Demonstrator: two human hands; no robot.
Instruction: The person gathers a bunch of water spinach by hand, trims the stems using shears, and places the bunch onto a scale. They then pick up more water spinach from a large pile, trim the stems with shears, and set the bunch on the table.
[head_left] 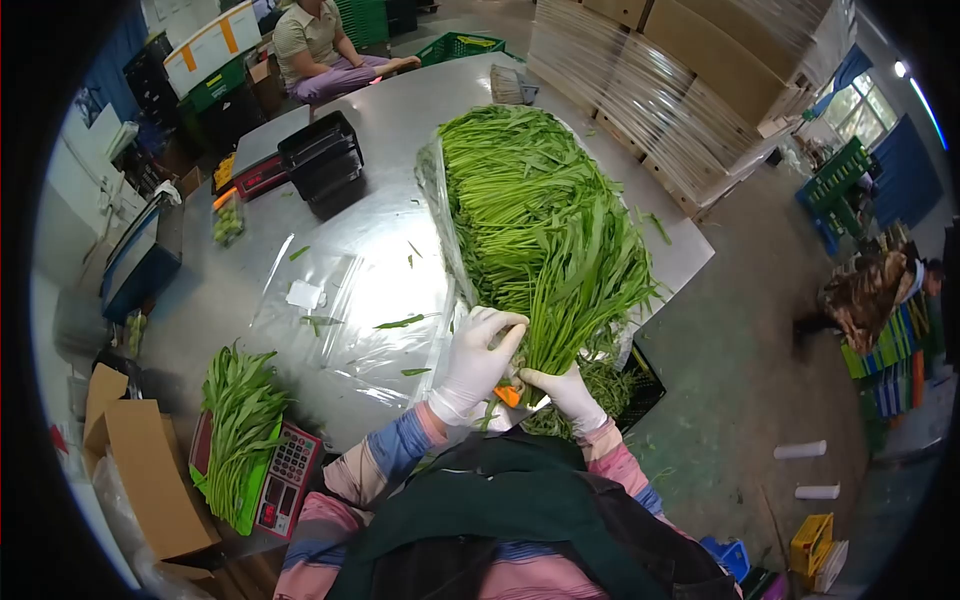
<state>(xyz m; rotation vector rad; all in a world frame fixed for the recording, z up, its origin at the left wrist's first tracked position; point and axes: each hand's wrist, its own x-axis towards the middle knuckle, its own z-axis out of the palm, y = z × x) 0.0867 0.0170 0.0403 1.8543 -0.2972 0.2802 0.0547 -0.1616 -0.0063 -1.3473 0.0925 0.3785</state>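
Note:
My left hand (478,362), in a white glove, is closed with fingertips pinched together at the cut ends of the green stems; what it holds is too small to name. Beside it, my right hand (566,396), also gloved, grips the lower stems of a bunch of leafy greens (548,330). An orange item (508,396) shows between the hands. Beyond them a large heap of leafy greens (520,190) lies on clear plastic on the metal table (385,110). Another bunch (240,430) rests on a red scale (290,470) at the left.
Black trays (322,160) stand by a second scale (262,178). Plastic film (350,300) and loose leaves lie on the table. An open cardboard box (155,480) is at lower left. A seated person (318,50) is at the far side, another person (870,300) at the right.

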